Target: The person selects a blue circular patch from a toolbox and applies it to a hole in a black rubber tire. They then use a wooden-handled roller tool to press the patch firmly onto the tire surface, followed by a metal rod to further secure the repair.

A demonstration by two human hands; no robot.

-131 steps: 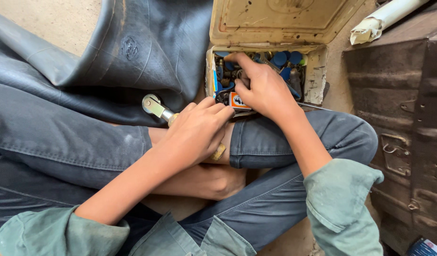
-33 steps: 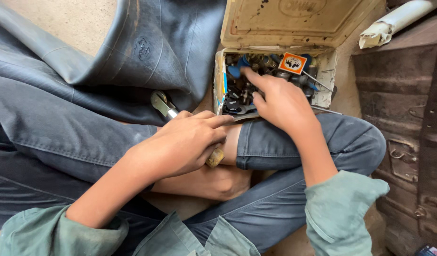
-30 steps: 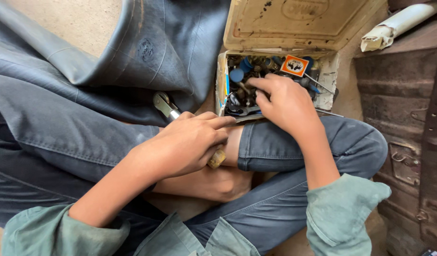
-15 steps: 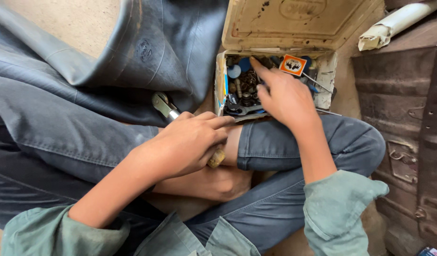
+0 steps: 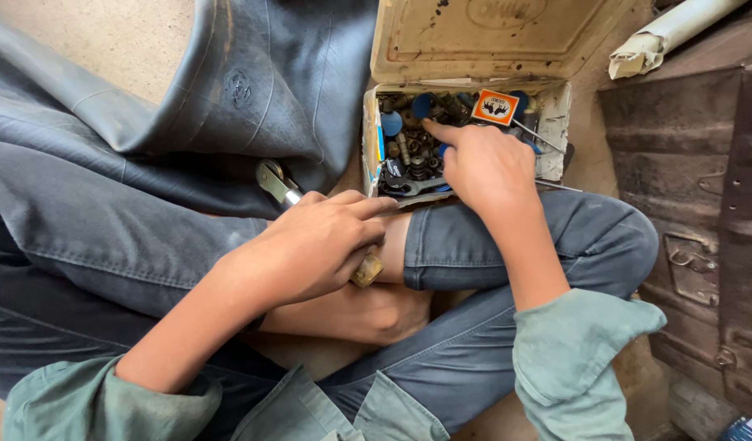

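Left hand (image 5: 315,249): closed around a hand tool (image 5: 311,208), fingers wrapped over the shaft, full grip. Metal head of the tool protruding past the knuckles toward the rubber inner tube (image 5: 253,90); yellowish wooden handle end showing below the fingers, just beside the bare knee. Hand resting across the lap, on the jeans (image 5: 507,245). Exact kind of tool not determinable, middle hidden by the fingers.

Right hand (image 5: 486,167): reaching into the open metal box (image 5: 556,122), index finger extended and pointing down among the contents, remaining fingers curled loosely under. Whether anything is pinched beneath the palm: cannot tell; underside hidden from the head camera.

Box: small, cream-coloured, worn and stained, lid (image 5: 482,37) hinged back and lying open away from the body. Set on the ground just beyond the right knee. Contents: dark small metal parts (image 5: 413,159), blue round caps (image 5: 392,124), an orange and white square packet (image 5: 495,107) at the far edge, thin wire pieces at the right side.

Surroundings: large grey inner tube draped over the left leg and up the frame. Rusted metal trunk (image 5: 703,220) at the right edge. Rolled paper (image 5: 670,33) lying above it. Green shirt sleeves (image 5: 572,359) pushed up on both forearms.
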